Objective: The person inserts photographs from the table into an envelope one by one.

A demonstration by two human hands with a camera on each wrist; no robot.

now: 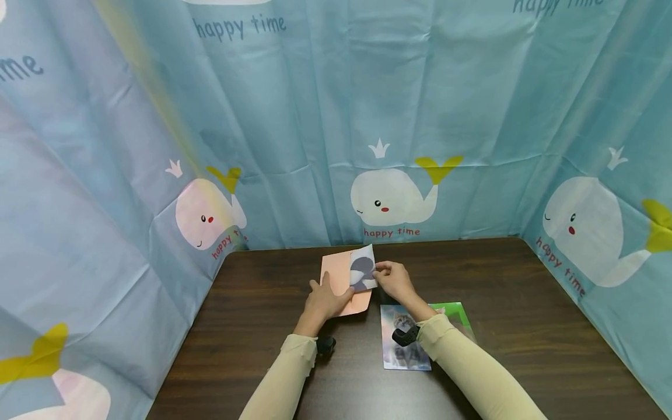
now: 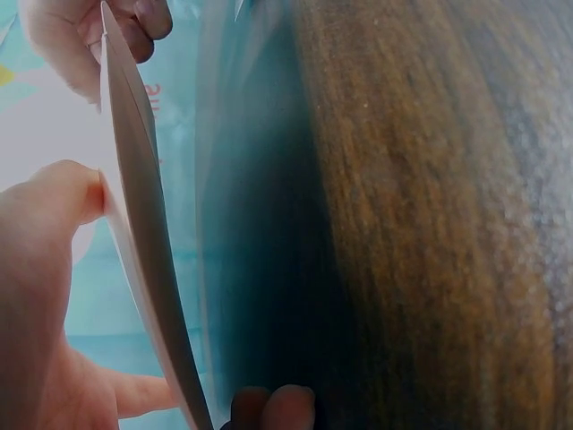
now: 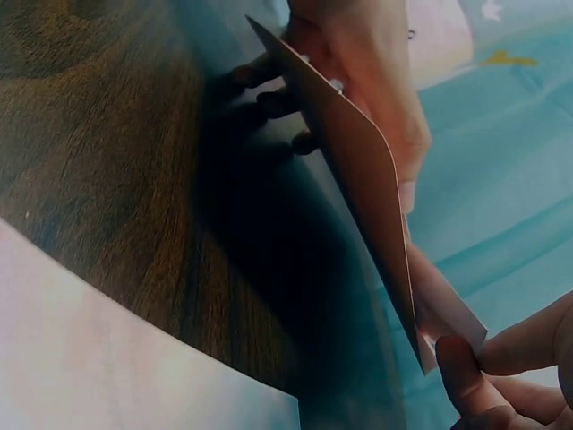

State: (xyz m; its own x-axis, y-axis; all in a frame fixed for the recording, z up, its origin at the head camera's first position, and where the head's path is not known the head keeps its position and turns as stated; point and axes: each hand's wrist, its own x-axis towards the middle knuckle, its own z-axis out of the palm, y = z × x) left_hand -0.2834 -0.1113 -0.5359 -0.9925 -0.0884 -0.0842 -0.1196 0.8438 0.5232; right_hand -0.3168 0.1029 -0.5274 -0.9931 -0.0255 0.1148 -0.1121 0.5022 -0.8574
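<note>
In the head view my left hand (image 1: 323,301) holds a peach-coloured paper piece (image 1: 335,268) tilted up off the table. Its thumb lies across the front; in the right wrist view several fingertips (image 3: 279,103) show behind. Whether the peach paper is a folded card or an envelope I cannot tell. A small picture card (image 1: 362,272), white with grey-purple shapes, overlaps its right part. My right hand (image 1: 396,281) pinches that card's right edge between thumb and fingers, also seen in the right wrist view, where the card (image 3: 448,300) sticks out beside the peach paper (image 3: 363,175).
A kitten picture card (image 1: 406,353) lies flat on the dark wooden table (image 1: 236,338), below my right wrist. A green-edged sheet (image 1: 452,309) lies partly under my right forearm. A blue whale-print curtain (image 1: 294,204) stands behind the table and along both sides.
</note>
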